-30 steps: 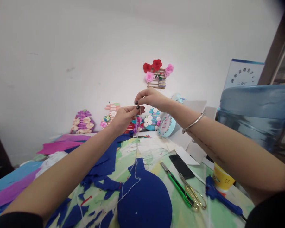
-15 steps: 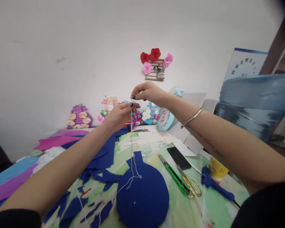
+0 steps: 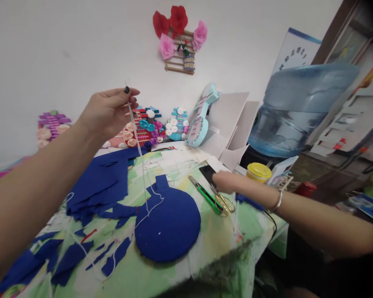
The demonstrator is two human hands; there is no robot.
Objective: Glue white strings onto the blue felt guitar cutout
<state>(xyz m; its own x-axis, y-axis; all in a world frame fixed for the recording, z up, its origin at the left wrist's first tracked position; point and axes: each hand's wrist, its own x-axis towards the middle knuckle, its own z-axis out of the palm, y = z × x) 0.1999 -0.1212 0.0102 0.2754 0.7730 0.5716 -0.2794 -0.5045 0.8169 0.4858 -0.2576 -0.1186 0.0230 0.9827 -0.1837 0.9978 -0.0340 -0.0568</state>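
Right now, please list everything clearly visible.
Round panel: 1, blue, centre
Thin string: 1, white, over panel
Flat pieces: many, blue, left
Slim cutter: 1, green, beside panel
Metal scissors: 1, gold-handled, beside cutter
Flat phone: 1, black, beyond scissors
Corded tool: 1, blue, right
Lidded tub: 1, yellow, right
Water bottle: 1, bluish, right rear
Floral crafts: several, multicoloured, background
Flowered rack: 1, brown, above crafts
Left hand: 1, holding string
Right hand: 1, near phone

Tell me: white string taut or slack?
Slack: the white string hangs from the left hand, then bends loosely across the blue cutout.
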